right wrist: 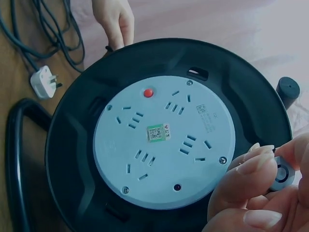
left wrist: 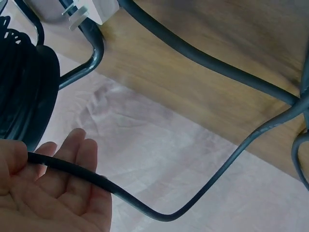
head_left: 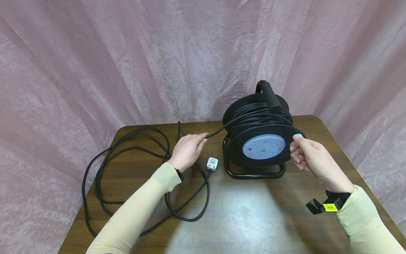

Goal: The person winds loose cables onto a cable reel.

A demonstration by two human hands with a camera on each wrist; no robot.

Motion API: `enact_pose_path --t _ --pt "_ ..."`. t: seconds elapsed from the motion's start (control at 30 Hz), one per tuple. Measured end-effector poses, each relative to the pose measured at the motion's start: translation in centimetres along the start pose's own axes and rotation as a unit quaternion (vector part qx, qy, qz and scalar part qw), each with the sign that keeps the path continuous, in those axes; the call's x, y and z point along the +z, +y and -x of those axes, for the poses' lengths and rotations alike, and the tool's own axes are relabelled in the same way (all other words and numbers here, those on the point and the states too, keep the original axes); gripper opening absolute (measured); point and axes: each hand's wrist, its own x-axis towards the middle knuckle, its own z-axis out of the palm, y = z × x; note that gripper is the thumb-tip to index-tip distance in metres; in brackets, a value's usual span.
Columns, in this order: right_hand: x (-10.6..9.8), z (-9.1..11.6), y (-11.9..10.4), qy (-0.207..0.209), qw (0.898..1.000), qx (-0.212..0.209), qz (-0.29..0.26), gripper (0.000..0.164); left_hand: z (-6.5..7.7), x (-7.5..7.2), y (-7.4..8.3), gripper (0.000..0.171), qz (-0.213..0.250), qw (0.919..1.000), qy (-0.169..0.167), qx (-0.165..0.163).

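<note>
A black cable reel (head_left: 234, 152) stands on the table, its pale blue socket face (right wrist: 159, 179) toward the near side and many turns of cable wound on its drum. My left hand (head_left: 188, 150), left of the reel, pinches the black cable (left wrist: 77, 170) that runs off the drum; the thumb presses it against the fingers. At the reel's right edge, my right hand (head_left: 312, 157) grips the small grey crank knob (right wrist: 282, 175) between thumb and fingers. Part of the knob is hidden by those fingers.
Loose loops of cable (head_left: 98, 183) spread over the left side of the brown table (head_left: 253, 215). A white plug (head_left: 212, 164) lies between the loops and the reel's tubular stand (head_left: 253, 175). Pink curtain (head_left: 177, 63) hangs behind.
</note>
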Motion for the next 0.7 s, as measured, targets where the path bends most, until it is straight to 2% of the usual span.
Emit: enact_pose_path --t 0.2,0.37,0.7 --pt "-0.3 0.0 0.5 0.0 1.0 0.004 0.006 0.05 0.1 0.3 0.3 0.04 -0.016 0.9999 -0.001 0.0" --pt "-0.6 0.1 1.1 0.002 0.999 0.006 0.031 0.054 0.3 0.5 -0.5 0.037 -0.042 0.9991 0.004 -0.008" --pt "-1.0 0.0 2.9 0.007 0.999 0.033 0.027 0.053 -0.3 0.3 -0.5 0.037 -0.041 0.9991 0.013 -0.005"
